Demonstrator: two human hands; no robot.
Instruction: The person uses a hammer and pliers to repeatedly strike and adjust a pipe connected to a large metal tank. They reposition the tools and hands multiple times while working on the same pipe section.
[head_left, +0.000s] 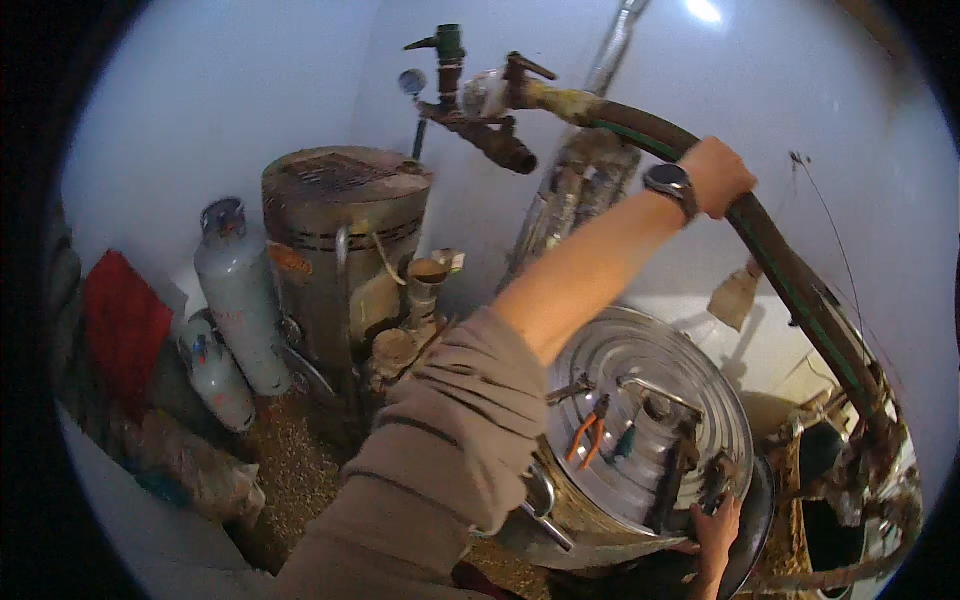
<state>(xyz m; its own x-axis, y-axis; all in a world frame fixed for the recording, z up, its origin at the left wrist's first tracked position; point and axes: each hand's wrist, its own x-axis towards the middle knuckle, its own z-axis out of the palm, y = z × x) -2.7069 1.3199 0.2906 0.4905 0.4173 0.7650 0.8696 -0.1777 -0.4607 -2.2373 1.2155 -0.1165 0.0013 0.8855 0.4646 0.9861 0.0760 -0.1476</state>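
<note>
My left hand (719,178), with a watch on its wrist, is closed around a thick dark hose (815,310) with a green stripe. The hose arcs from a yellowish pipe fitting down to the right. My right hand (716,535) is at the near right rim of a round ridged metal lid (610,365), its fingers curled at the end of a dark metal tool (719,478). On the lid lie orange-handled pliers (588,435), a second dark tool (678,470) and a bent metal handle (660,392).
A valve pipe (470,125) with a gauge (412,82) juts from the wall. Leftward stand a large metal drum (345,200), gas cylinders (240,290) and a red cloth (125,320). A brush (735,297) hangs on the right. Debris covers the floor (295,470).
</note>
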